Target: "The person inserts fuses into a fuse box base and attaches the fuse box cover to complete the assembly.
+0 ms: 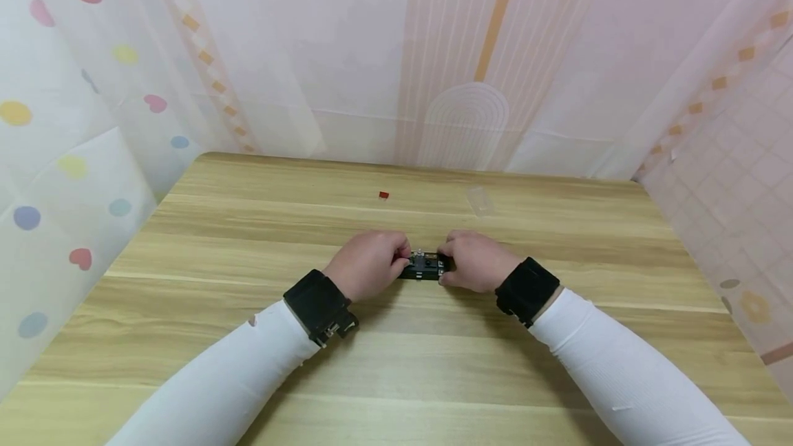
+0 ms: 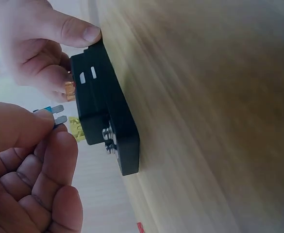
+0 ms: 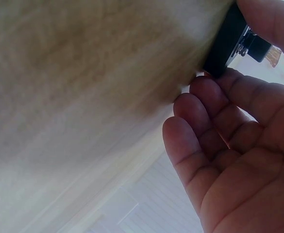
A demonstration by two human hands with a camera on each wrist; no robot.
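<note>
Fuse block (image 1: 424, 266), small and black, sits flat on the wooden table (image 1: 396, 363) right in front of the person, a bit nearer than mid-table, squeezed between both hands. In the left wrist view you can see metal slots and a screw terminal on its top face, with an orange fuse (image 2: 70, 90) already sitting in one end and something yellow just past it.

Left hand (image 1: 367, 265) has thumb and forefinger pinched tight on a little blue blade fuse (image 2: 52, 115), prongs pointing at the block, very close but not in a slot as far as I can tell. Other fingers are curled loosely. Right hand (image 1: 476, 261) steadies the far end, thumb on the top edge and fingers curled at the side, holding it rather than clamping.

Stuff that could go sideways, I reckon: the prongs look a touch off-angle to the slots, so pushing now might bend a blade or skid it across the top. The block isn't fixed down, so a hard push could scoot it out of that light right-hand hold. The pinch is tiny too, easy to fumble.

Further back there's a red bit (image 1: 384, 195) and a clear plastic piece (image 1: 478, 199), well apart from the hands.
</note>
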